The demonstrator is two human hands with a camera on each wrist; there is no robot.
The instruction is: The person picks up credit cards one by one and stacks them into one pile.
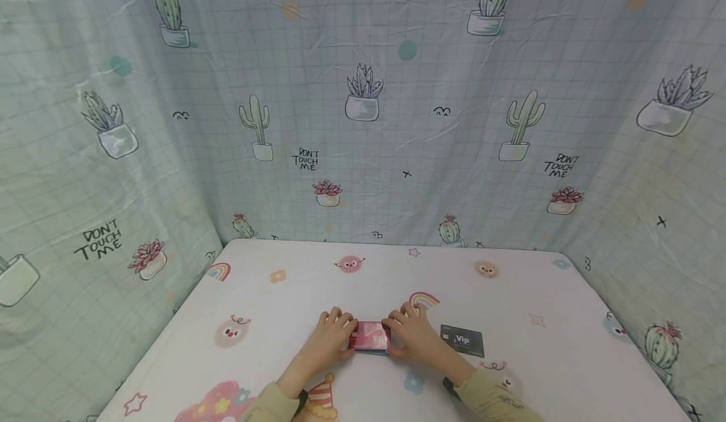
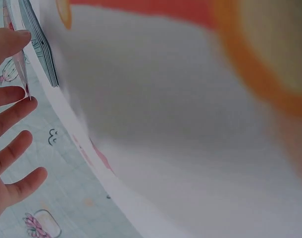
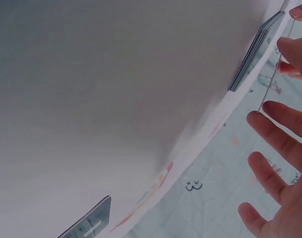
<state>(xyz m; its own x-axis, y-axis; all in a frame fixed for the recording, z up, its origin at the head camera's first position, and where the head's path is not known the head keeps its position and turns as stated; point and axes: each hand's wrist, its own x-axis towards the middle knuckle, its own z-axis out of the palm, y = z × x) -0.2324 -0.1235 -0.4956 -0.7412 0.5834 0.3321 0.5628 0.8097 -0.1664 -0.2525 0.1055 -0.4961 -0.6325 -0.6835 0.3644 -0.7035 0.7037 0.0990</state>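
Observation:
Between my two hands is a pinkish-red card (image 1: 371, 335), level and facing up. My left hand (image 1: 331, 339) pinches its left end between thumb and fingers, and my right hand (image 1: 418, 337) pinches the right end. Both wrist views show a gap between this card and a neat stack of cards (image 2: 46, 47) below it on the table; the same stack (image 3: 256, 52) appears at the upper right of the right wrist view. From the head, only a thin edge of the stack shows. The outer fingers of each hand are spread off the card.
A dark card marked "Vip" (image 1: 462, 340) lies on the table just right of my right hand, and its corner shows in the right wrist view. The white table (image 1: 306, 302) has printed cartoon figures. Patterned cloth (image 1: 363, 157) hangs behind it and at both sides.

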